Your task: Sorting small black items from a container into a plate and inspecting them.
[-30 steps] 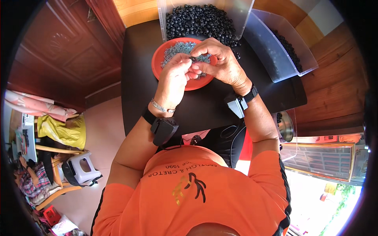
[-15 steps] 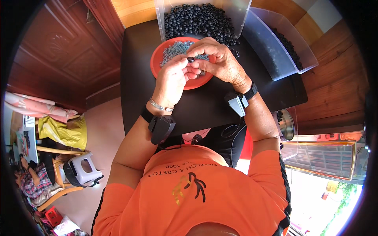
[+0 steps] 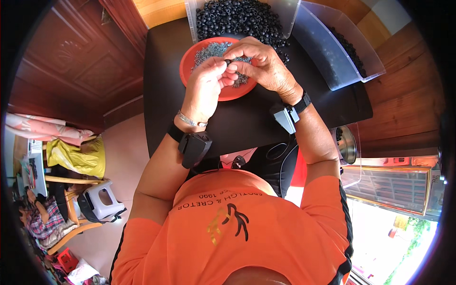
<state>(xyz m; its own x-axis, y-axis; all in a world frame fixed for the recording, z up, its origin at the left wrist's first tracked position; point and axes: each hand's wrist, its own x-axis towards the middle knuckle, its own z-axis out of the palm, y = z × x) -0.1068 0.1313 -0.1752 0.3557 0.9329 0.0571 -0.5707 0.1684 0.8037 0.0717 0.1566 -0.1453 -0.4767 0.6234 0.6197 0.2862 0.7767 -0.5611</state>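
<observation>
My left hand (image 3: 205,81) and my right hand (image 3: 262,65) meet over a round orange-red dish (image 3: 186,71). Thumb and fingers of both hands close round a small black knob-like piece (image 3: 228,62), mostly covered by the fingertips. Under them the dish holds many small silvery metal parts (image 3: 211,51), which look like screws. Just beyond it, a clear plastic bin (image 3: 192,21) lets black knob-like pieces (image 3: 240,21) spill out at its near side, on the dark tabletop (image 3: 164,90).
A second translucent bin (image 3: 323,61) with black pieces stands at the right of the table. A metal bowl (image 3: 348,145) sits lower right, beside the table. On the left are a grey-white plastic stool (image 3: 100,202), a wooden chair (image 3: 76,235) and another person in a checked shirt (image 3: 45,221).
Both hands stay together on the black piece, with only small finger movements. The whole view has shifted slightly, so the dish and bins appear a little higher.
</observation>
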